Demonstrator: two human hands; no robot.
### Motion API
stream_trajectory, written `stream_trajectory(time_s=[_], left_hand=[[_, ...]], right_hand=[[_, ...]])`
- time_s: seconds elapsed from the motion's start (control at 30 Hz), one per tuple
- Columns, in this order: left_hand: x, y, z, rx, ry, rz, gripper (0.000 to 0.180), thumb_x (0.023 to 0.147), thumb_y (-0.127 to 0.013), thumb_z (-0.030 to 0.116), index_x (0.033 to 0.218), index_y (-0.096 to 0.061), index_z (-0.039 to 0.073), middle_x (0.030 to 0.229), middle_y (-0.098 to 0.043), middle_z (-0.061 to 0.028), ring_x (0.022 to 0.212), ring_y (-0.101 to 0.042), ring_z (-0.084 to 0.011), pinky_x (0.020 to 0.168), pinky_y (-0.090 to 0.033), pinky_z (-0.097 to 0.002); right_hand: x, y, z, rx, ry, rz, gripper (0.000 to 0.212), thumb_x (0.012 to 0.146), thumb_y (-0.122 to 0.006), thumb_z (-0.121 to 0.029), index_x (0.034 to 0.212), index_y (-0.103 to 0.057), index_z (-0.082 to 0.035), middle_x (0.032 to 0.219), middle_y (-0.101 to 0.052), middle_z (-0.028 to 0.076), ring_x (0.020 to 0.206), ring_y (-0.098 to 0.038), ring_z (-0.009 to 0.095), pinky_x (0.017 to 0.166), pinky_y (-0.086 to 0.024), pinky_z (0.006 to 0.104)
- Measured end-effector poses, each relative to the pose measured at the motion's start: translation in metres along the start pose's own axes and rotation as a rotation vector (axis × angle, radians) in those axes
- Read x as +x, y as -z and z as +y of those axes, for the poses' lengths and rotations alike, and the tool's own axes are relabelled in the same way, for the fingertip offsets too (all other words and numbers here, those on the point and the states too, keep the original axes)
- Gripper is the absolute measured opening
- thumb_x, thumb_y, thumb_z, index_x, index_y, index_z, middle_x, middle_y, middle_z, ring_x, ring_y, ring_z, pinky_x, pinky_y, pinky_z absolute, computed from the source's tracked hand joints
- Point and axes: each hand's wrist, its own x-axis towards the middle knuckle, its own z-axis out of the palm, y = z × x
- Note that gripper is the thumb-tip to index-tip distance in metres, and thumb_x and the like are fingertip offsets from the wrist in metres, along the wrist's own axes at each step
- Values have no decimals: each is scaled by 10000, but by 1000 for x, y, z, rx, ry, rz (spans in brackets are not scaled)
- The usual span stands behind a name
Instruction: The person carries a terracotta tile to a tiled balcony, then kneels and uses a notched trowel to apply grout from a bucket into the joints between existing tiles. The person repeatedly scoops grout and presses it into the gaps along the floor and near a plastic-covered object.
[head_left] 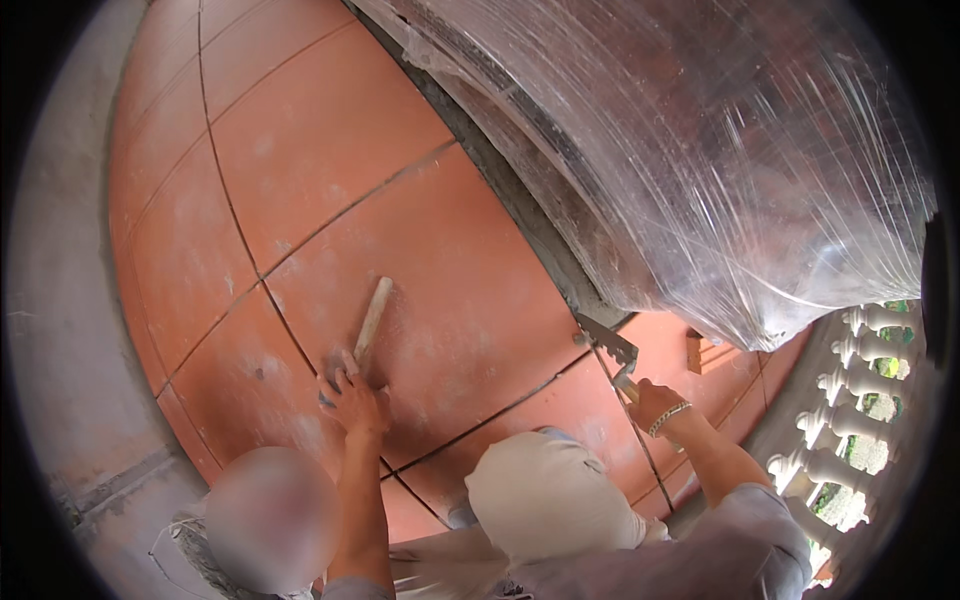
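Note:
My left hand (357, 400) is closed around the head end of a mallet, low over a large terracotta floor tile (450, 270). The mallet's pale wooden handle (374, 318) sticks out past my fingers, away from me; its dark head is mostly hidden under the hand. To the right, my right hand (655, 405), with a bracelet at the wrist, grips a trowel by its handle. The trowel's grey blade (607, 340) has a notched edge and points away to the left, over the joint at the tile's right corner.
A bulky object wrapped in clear plastic (700, 170) fills the upper right. Beside it runs a grey mortar strip (535, 220). An orange hollow brick (708, 352) lies right of the trowel, before a pale balustrade (850, 420). My beige-clad knee (550, 495) is at the lower middle.

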Motion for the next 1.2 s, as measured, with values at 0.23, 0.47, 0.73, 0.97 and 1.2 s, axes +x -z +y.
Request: stream_trajectory(time_s=[0.23,0.47,0.73,0.97,1.2], left_hand=[[3,-12,1,4,-5,32,1100,795,-800,384,1611,-99,151,1542,-359,-146,1467,-169,-463,1066,-252,-745],[1,0,1,18,-28,14,1094,807,-785,386,1612,-81,156,1554,-343,-151,1477,-150,-459,1065,-250,-742],[2,3,2,-64,14,-45,1049,826,-758,346,1613,-85,180,1559,-346,-165,1501,-109,-442,1115,-194,-735],[0,10,0,-115,10,-47,1022,832,-752,350,1610,-112,184,1573,-333,-170,1510,-98,-433,1119,-182,-724],[1,7,1,-79,8,-39,1014,830,-762,354,1608,-135,180,1565,-336,-160,1505,-106,-437,1114,-188,-725]], right_hand=[[-5,-34,32,187,93,266,477,950,-597,-386,1130,-462,35,895,-668,334,871,-672,495,777,-539,559],[76,22,-60,295,323,394,464,974,-561,-374,1157,-444,36,913,-672,331,887,-665,504,770,-526,566],[169,157,-228,339,333,521,471,980,-552,-342,1251,-481,37,1111,-665,322,1044,-659,462,899,-527,532],[191,198,-266,233,342,474,516,976,-553,-291,1294,-449,102,1131,-667,308,957,-706,414,803,-577,477],[160,181,-236,203,205,206,518,932,-589,-138,1348,-410,112,1213,-636,326,1034,-702,390,815,-590,446]])
